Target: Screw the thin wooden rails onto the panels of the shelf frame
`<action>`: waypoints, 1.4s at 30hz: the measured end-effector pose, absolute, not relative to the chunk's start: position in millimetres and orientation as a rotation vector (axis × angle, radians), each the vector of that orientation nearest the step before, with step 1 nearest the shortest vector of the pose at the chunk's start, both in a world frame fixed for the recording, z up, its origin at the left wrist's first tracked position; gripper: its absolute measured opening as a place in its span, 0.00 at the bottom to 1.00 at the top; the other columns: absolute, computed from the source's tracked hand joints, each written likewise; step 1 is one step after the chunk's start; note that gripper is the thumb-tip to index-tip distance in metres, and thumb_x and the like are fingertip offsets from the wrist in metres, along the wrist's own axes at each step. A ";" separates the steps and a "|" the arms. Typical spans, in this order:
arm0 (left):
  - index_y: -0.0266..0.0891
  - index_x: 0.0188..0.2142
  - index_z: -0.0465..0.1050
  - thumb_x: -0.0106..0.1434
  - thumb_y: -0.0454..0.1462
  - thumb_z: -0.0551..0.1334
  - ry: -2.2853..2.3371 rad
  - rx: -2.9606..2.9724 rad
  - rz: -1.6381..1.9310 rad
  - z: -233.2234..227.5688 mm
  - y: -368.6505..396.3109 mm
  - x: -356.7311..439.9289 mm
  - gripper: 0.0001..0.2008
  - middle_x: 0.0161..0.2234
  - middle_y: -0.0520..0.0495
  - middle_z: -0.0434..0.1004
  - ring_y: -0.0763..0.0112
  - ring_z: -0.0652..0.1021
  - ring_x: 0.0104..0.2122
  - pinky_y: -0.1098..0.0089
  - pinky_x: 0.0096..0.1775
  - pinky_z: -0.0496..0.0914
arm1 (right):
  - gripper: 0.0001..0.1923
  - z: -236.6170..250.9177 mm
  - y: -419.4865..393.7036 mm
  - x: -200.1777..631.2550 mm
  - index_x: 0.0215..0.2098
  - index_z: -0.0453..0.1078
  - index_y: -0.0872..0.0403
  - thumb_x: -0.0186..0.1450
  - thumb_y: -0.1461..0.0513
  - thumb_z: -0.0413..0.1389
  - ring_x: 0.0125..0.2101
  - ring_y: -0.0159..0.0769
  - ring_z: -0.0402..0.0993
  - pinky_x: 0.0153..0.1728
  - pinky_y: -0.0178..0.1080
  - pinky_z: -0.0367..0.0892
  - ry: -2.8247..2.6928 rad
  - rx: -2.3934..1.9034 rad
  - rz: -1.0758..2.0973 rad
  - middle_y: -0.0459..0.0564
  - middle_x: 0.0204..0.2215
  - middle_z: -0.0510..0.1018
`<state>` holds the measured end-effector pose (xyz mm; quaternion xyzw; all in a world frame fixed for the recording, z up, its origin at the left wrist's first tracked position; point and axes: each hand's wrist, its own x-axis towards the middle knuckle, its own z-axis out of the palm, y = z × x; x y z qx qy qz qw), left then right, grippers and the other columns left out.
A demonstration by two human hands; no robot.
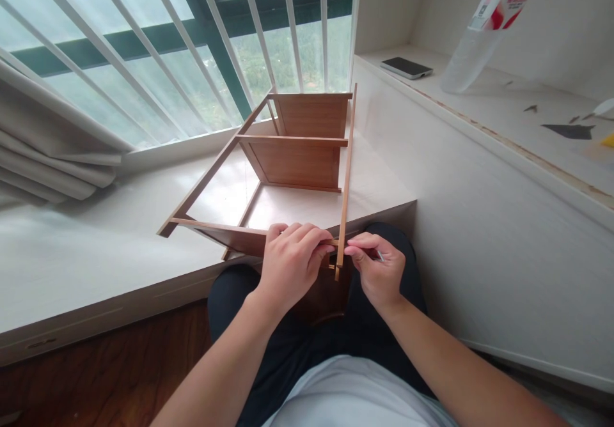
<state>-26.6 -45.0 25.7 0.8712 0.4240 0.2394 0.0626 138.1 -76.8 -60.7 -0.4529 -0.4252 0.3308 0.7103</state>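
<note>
A brown wooden shelf rack [290, 140] lies on its side on the white window ledge, its near end over my lap. My left hand [293, 257] is closed around its nearest shelf board [225, 235], close to where that board meets the right-hand post [346, 203]. Just across that post, my right hand [377, 266] is pinched on a small, thin metal tool, which looks like a hex key [380, 256]. Its other end is hidden by my fingers. The fingertips are close against the post's outer side.
A black phone [407, 68] and a clear plastic bottle [480, 43] stand on the raised white counter [480, 158] at right, with small dark scraps [568, 131]. Window bars [292, 24] rise behind the rack. A grey curtain [52, 139] hangs at left, above the ledge [96, 254].
</note>
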 end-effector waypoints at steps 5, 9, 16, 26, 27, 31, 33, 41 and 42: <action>0.44 0.40 0.76 0.73 0.39 0.57 1.266 2.633 0.725 26.5 -45.5 -27.1 0.09 0.39 0.50 0.84 0.66 0.78 0.38 0.60 0.45 0.60 | 0.08 -53.7 -77.0 139.5 0.31 0.79 0.51 0.59 0.58 0.71 0.27 0.36 0.76 0.28 0.37 0.71 -0.948 -1.038 0.775 0.47 0.27 0.81; 0.44 0.40 0.76 0.73 0.39 0.57 1.277 2.629 0.722 26.6 -46.9 -27.5 0.09 0.39 0.49 0.84 0.65 0.78 0.38 0.60 0.46 0.60 | 0.08 -51.0 -77.0 140.9 0.30 0.79 0.51 0.59 0.57 0.71 0.27 0.36 0.76 0.29 0.38 0.71 -0.994 -1.022 0.768 0.47 0.27 0.81; 0.44 0.43 0.76 0.73 0.39 0.56 1.267 2.626 0.702 30.7 -50.7 -29.0 0.10 0.46 0.47 0.82 0.64 0.77 0.44 0.57 0.53 0.58 | 0.06 -49.4 -81.7 142.4 0.30 0.80 0.50 0.59 0.58 0.71 0.27 0.36 0.75 0.27 0.37 0.69 -1.023 -1.027 0.772 0.47 0.26 0.81; 0.45 0.49 0.76 0.69 0.51 0.61 1.189 2.656 0.588 33.5 -51.8 -33.5 0.17 0.49 0.44 0.81 0.58 0.76 0.48 0.55 0.55 0.55 | 0.04 -45.7 -86.4 149.6 0.33 0.82 0.48 0.60 0.60 0.70 0.27 0.36 0.76 0.25 0.36 0.69 -1.075 -0.999 0.849 0.47 0.29 0.82; 0.45 0.48 0.76 0.69 0.51 0.61 1.186 2.656 0.576 34.2 -51.1 -33.7 0.17 0.49 0.45 0.81 0.58 0.76 0.48 0.56 0.54 0.55 | 0.03 -44.9 -86.9 150.8 0.33 0.82 0.48 0.60 0.61 0.70 0.27 0.36 0.76 0.26 0.36 0.69 -1.092 -0.997 0.844 0.47 0.29 0.82; 0.44 0.45 0.76 0.68 0.52 0.62 1.187 2.649 0.535 37.0 -48.3 -34.4 0.17 0.47 0.46 0.81 0.60 0.76 0.46 0.57 0.50 0.57 | 0.05 -40.6 -87.9 156.7 0.36 0.83 0.47 0.60 0.62 0.70 0.29 0.35 0.77 0.29 0.36 0.69 -1.192 -1.038 0.799 0.46 0.31 0.84; 0.44 0.44 0.76 0.68 0.53 0.62 1.198 2.647 0.532 37.8 -47.4 -34.5 0.17 0.46 0.47 0.82 0.60 0.75 0.45 0.58 0.49 0.58 | 0.05 -39.1 -87.7 159.5 0.36 0.83 0.46 0.61 0.62 0.70 0.30 0.35 0.77 0.30 0.36 0.69 -1.229 -1.067 0.805 0.46 0.31 0.84; 0.45 0.48 0.76 0.73 0.45 0.58 1.093 2.678 0.498 41.5 -41.0 -43.2 0.12 0.45 0.48 0.82 0.62 0.76 0.45 0.59 0.49 0.60 | 0.06 -40.5 -82.5 160.0 0.34 0.82 0.49 0.58 0.59 0.72 0.23 0.32 0.75 0.25 0.35 0.70 -1.065 -1.108 0.998 0.45 0.26 0.82; 0.45 0.48 0.76 0.73 0.43 0.58 1.090 2.682 0.511 41.4 -39.8 -44.4 0.11 0.45 0.48 0.82 0.63 0.76 0.44 0.59 0.48 0.61 | 0.07 -40.8 -81.8 159.6 0.33 0.82 0.49 0.58 0.59 0.72 0.23 0.33 0.75 0.24 0.34 0.69 -1.041 -1.099 1.019 0.45 0.26 0.82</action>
